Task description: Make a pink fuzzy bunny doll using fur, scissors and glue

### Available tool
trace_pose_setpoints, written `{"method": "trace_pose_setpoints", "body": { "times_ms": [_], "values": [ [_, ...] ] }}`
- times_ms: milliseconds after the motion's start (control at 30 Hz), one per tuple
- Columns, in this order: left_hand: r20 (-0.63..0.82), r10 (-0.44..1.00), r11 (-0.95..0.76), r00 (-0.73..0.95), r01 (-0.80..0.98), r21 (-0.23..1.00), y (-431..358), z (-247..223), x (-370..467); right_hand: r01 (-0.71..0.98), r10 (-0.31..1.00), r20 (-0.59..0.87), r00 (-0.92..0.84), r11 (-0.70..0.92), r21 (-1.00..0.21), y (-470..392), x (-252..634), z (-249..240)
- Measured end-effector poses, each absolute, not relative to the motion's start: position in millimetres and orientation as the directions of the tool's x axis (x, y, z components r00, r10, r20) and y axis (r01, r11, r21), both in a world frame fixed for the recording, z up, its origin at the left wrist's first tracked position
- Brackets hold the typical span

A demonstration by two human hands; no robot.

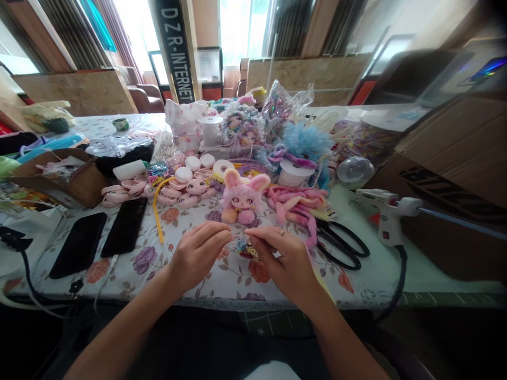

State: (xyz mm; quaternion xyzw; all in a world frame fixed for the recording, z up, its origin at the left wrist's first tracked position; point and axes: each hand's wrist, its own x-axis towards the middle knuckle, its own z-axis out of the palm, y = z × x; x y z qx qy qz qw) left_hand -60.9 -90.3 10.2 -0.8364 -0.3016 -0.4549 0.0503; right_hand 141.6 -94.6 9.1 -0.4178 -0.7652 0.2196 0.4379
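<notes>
My left hand (pixel 204 245) and my right hand (pixel 283 253) are held close together above the front of the table, fingertips pinched and facing each other. Between them there may be a very thin, pale strand, too fine to name. Just below the fingertips lies a small cluster of blue and gold-coloured trinkets (pixel 247 247), partly covered by my right hand. Directly beyond my hands a pink fluffy doll with rabbit ears (pixel 242 200) sits upright, facing me. Right of it is a pile of pink and yellow fuzzy stems (pixel 295 203).
Black-handled scissors (pixel 344 245) lie right of my hand, with a glue gun (pixel 386 211) and a cardboard box (pixel 447 195) beyond. Two dark phones (pixel 124 227) rest at left. Pink doll faces (pixel 196 184), white spools (pixel 295 174) and blue fluff (pixel 307 142) crowd the back.
</notes>
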Motion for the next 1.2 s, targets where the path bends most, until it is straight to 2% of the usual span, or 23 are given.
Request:
{"method": "trace_pose_setpoints", "body": {
  "times_ms": [133, 233, 333, 400, 467, 633, 833, 1067, 1200],
  "values": [
    [0.783, 0.497, -0.809, 0.375, 0.526, 0.262, -89, 9, -60, 0.431, 0.849, 0.444, -0.285, 0.528, -0.732, -94, 140, 13],
    [0.786, 0.498, -0.811, 0.368, 0.518, 0.272, -89, 8, -58, 0.425, 0.857, 0.386, -0.341, 0.507, -0.750, -93, 139, 18],
    [0.829, 0.469, -0.751, 0.304, 0.632, 0.192, -91, 7, -54, 0.411, 0.867, 0.355, -0.349, 0.482, -0.774, -92, 135, 19],
    [0.865, 0.426, -0.685, 0.266, 0.720, 0.116, -93, 6, -50, 0.407, 0.870, 0.384, -0.308, 0.485, -0.774, -91, 131, 17],
    [0.866, 0.418, -0.674, 0.274, 0.733, 0.093, -95, 6, -46, 0.408, 0.861, 0.435, -0.265, 0.509, -0.758, -91, 127, 14],
    [0.818, 0.510, -0.697, 0.265, 0.684, 0.213, -97, 2, -41, 0.407, 0.808, 0.551, -0.211, 0.585, -0.702, -93, 119, 6],
    [0.789, 0.575, -0.685, 0.217, 0.655, 0.319, -96, 1, -43, 0.420, 0.787, 0.591, -0.179, 0.604, -0.677, -95, 110, 0],
    [0.801, 0.586, -0.602, 0.123, 0.727, 0.329, -92, -2, -43, 0.386, 0.828, 0.555, -0.075, 0.538, -0.750, -98, 92, -10],
    [0.816, 0.576, -0.524, 0.039, 0.784, 0.333, -85, -1, -50, 0.431, 0.856, 0.516, -0.020, 0.474, -0.768, -101, 86, -13]
  ]
}}
